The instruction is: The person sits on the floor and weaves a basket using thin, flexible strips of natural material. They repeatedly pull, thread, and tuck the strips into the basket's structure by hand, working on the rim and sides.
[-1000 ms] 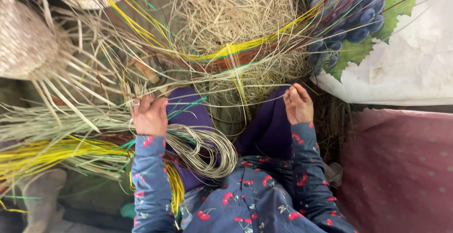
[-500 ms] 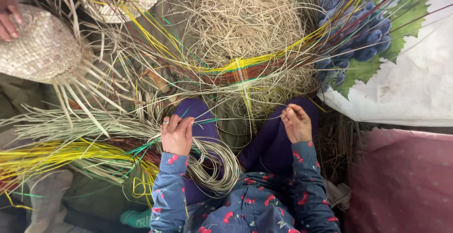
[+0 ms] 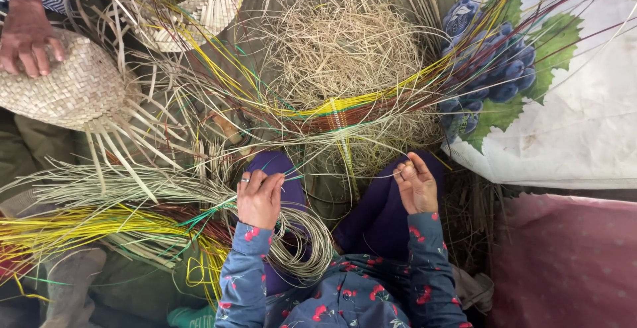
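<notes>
A person seen from above sits among heaps of weaving straw, both arms in blue sleeves dotted with red cherries, legs in purple trousers. The left hand (image 3: 260, 198), a ring on one finger, lies palm down on the left knee with its fingers curled over a bundle of pale and green strands (image 3: 199, 212); the grip is closed on those strands, which run out to the left into a wide fan of pale, yellow and red straw (image 3: 79, 225). Just below that hand a coil of pale fibre (image 3: 306, 248) loops over the lap. The right hand (image 3: 418, 185) is raised above the right knee, fingers pinched together; it seems to nip a thin strand, but the strand is too fine to tell for sure. Between and just beyond the hands lies a half-woven band (image 3: 338, 112) of yellow, green and reddish strips, its loose ends spraying outward to both sides. Behind it sits a big tangle of dry beige straw (image 3: 338, 36). At upper right rests a white sack (image 3: 584, 115) printed with blue grapes and green leaves, and below it a dull pink cloth (image 3: 570, 261). At upper left another person's hand (image 3: 26, 32) rests on a woven straw hat (image 3: 66, 89), its unfinished strips sticking out; a second woven piece (image 3: 182, 2) lies beyond it.
</notes>
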